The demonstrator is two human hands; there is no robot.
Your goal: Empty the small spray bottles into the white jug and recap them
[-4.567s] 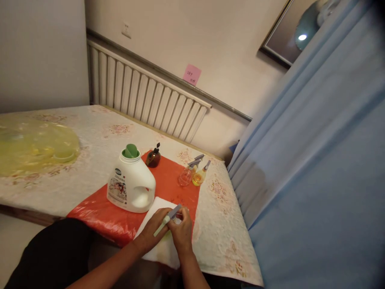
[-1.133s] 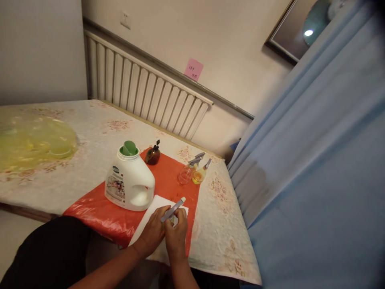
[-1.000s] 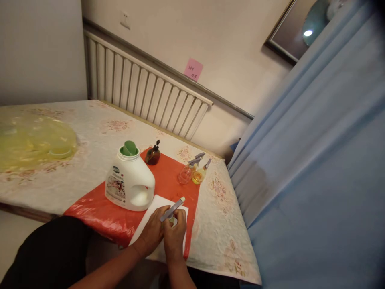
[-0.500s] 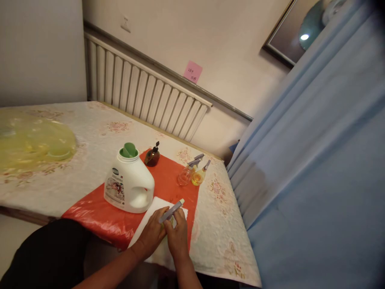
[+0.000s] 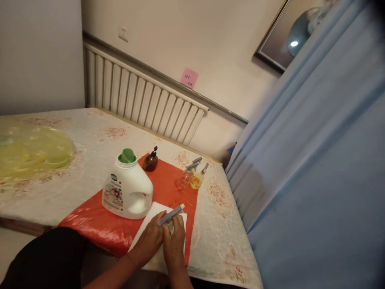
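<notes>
Both of my hands are wrapped round a small spray bottle with a grey trigger head, held tilted over a white cloth. My left hand closes on its left side, and my right hand grips it from the right. Most of the bottle's body is hidden by the fingers; a bit of greenish clear plastic shows between them. Just left of the cloth stands a large white jug with a green cup in its mouth. Under these lies a red plastic sheet.
Farther back on the sheet stand a dark pump bottle and several spray bottles, pink and yellow. A yellow plastic bag lies at left on the flowered tablecloth. A blue curtain hangs along the right side.
The view has shifted slightly, so the scene sits a little lower and to the left. Both hands keep hold of the spray bottle in nearly the same place over the cloth.
</notes>
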